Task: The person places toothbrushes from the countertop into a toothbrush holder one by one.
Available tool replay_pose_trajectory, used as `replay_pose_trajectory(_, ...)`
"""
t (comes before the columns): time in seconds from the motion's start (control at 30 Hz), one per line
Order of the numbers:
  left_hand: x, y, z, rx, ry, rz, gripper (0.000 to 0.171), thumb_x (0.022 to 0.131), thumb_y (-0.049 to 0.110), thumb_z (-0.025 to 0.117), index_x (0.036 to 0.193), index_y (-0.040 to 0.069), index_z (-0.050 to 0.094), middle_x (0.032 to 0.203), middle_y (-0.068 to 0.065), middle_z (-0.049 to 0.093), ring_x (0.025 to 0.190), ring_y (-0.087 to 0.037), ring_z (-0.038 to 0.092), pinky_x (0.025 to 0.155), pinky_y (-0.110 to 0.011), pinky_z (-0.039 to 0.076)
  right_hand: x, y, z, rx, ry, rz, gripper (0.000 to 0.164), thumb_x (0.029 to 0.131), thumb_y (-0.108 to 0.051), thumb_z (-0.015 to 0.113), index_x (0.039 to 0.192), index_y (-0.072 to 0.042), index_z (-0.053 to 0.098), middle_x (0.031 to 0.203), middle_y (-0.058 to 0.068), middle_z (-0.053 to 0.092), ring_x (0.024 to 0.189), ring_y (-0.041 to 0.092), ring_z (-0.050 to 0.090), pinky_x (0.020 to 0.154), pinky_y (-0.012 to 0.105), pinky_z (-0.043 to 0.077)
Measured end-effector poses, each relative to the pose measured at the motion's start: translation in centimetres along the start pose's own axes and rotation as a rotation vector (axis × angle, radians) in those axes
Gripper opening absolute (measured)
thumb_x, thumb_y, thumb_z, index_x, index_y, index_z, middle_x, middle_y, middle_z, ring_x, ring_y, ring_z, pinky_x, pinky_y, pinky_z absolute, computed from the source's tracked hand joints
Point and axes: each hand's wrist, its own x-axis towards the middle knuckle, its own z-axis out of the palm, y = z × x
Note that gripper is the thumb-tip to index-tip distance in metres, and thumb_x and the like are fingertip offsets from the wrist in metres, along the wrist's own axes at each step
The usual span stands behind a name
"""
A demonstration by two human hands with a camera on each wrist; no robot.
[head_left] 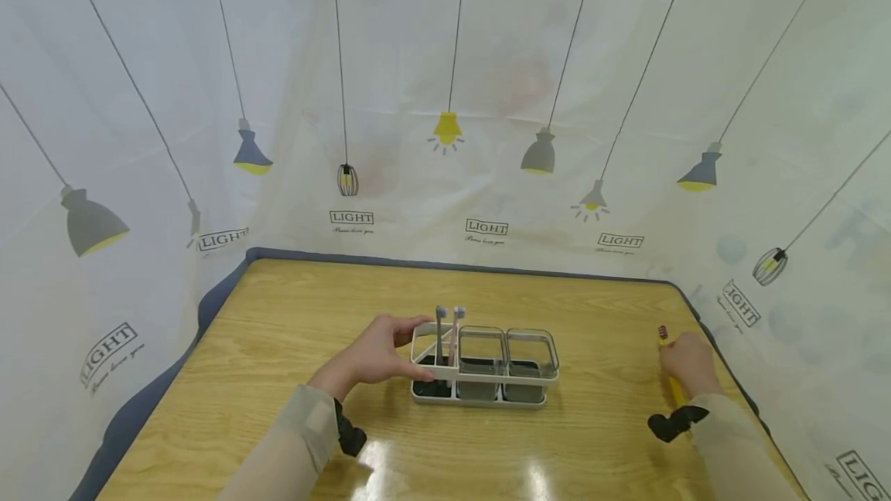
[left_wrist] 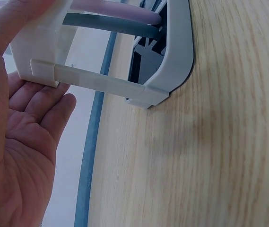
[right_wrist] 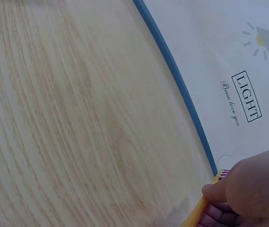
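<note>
A white toothbrush holder (head_left: 504, 380) stands on the wooden table with two clear cups (head_left: 532, 391) in its middle and right slots. In its left compartment stand a blue-grey toothbrush (head_left: 440, 342) and a pink toothbrush (head_left: 454, 346), heads up. My left hand (head_left: 379, 350) grips the holder's upper left end, thumb at the front and fingers behind; the left wrist view shows the palm beside the frame (left_wrist: 42, 61). Well to the right, my right hand (head_left: 687, 366) holds a yellow toothbrush (right_wrist: 196, 213) near its head, with dark reddish bristles upward.
The wooden table (head_left: 592, 447) has a blue-grey edge (head_left: 452, 263) along its back and sides. A pale sheet (head_left: 404, 60) printed with hanging lamps rises behind and at both sides, close to my right hand.
</note>
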Motion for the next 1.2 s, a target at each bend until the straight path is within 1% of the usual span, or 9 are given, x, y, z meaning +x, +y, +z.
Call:
replay_pose_trajectory(0.1,0.0,0.0,0.0,-0.003,0.002,0.000,0.098,0.076,0.035,0.099,0.157,0.006,0.052,0.149,-0.016,0.060,0.141,-0.030,0.053,0.114,-0.051,0.044,0.0,-0.2,-0.5,-0.012,0.016,-0.033,0.049,0.101,-0.011,0.048,0.052,-0.016,0.044,0.050,-0.007,0.034,0.045,0.010,0.033,0.046,0.027,0.030)
replay_pose_trajectory(0.3,-0.1,0.0,0.0,-0.016,0.004,-0.005,0.098,0.075,0.035,0.100,0.156,0.006,0.052,0.148,-0.016,0.060,0.140,-0.029,0.054,0.114,-0.051,0.044,-0.6,-1.4,-1.7,0.003,0.078,-0.062,0.042,0.103,-0.013,0.052,0.062,-0.004,0.060,0.059,0.002,0.052,0.055,0.021,0.049,0.052,0.035,0.041)
replay_pose_trajectory(0.47,0.0,0.1,0.0,-0.030,0.001,0.006,0.097,0.076,0.032,0.099,0.156,0.005,0.052,0.149,-0.019,0.059,0.141,-0.031,0.053,0.114,-0.053,0.043,-1.3,-2.5,-2.2,0.028,0.133,-0.106,0.051,0.104,-0.014,0.050,0.053,-0.014,0.045,0.049,-0.004,0.037,0.046,0.016,0.034,0.046,0.031,0.031)
replay_pose_trajectory(0.53,0.0,0.1,0.0,-0.034,0.000,0.007,0.096,0.076,0.031,0.099,0.156,0.004,0.052,0.150,-0.020,0.058,0.141,-0.031,0.053,0.115,-0.053,0.043,-1.7,-3.0,-2.4,0.047,0.161,-0.120,0.049,0.104,-0.014,0.049,0.055,-0.011,0.048,0.049,-0.004,0.038,0.045,0.016,0.034,0.045,0.030,0.031)
replay_pose_trajectory(0.6,0.0,0.1,0.0,-0.034,-0.002,0.008,0.096,0.076,0.030,0.099,0.156,0.005,0.052,0.150,-0.020,0.058,0.142,-0.031,0.053,0.114,-0.054,0.043,-2.0,-3.6,-2.7,0.063,0.191,-0.123,0.043,0.105,-0.014,0.049,0.065,-0.001,0.060,0.054,0.002,0.050,0.048,0.020,0.044,0.046,0.032,0.037)
replay_pose_trajectory(0.67,0.0,0.1,0.0,-0.033,-0.003,0.008,0.096,0.076,0.030,0.099,0.156,0.005,0.052,0.150,-0.020,0.058,0.142,-0.031,0.052,0.114,-0.053,0.043,-2.2,-4.2,-3.0,0.073,0.225,-0.117,0.037,0.105,-0.014,0.050,0.086,0.011,0.069,0.067,0.014,0.063,0.060,0.029,0.058,0.052,0.038,0.048)
replay_pose_trajectory(0.77,0.0,0.2,0.0,-0.028,-0.001,0.002,0.096,0.076,0.031,0.099,0.156,0.006,0.052,0.150,-0.018,0.059,0.141,-0.029,0.053,0.114,-0.052,0.044,-2.5,-5.0,-3.4,0.084,0.263,-0.106,0.038,0.106,-0.015,0.051,0.112,0.018,0.068,0.092,0.028,0.070,0.081,0.040,0.066,0.067,0.047,0.056)
replay_pose_trajectory(0.87,-0.1,0.2,0.0,-0.026,0.004,-0.005,0.096,0.076,0.031,0.099,0.156,0.006,0.052,0.150,-0.016,0.059,0.141,-0.029,0.053,0.114,-0.050,0.045,-2.5,-5.7,-3.5,0.092,0.300,-0.109,0.038,0.107,-0.017,0.052,0.114,0.018,0.067,0.100,0.031,0.069,0.088,0.043,0.066,0.072,0.049,0.055)
replay_pose_trajectory(1.2,0.0,0.3,0.0,-0.032,0.002,0.000,0.096,0.076,0.029,0.099,0.156,0.005,0.052,0.150,-0.018,0.058,0.141,-0.032,0.052,0.113,-0.051,0.044,-2.7,-8.2,-4.7,0.161,0.413,-0.138,0.037,0.107,-0.018,0.055,0.112,0.016,0.068,0.098,0.030,0.069,0.085,0.040,0.065,0.066,0.037,0.048)
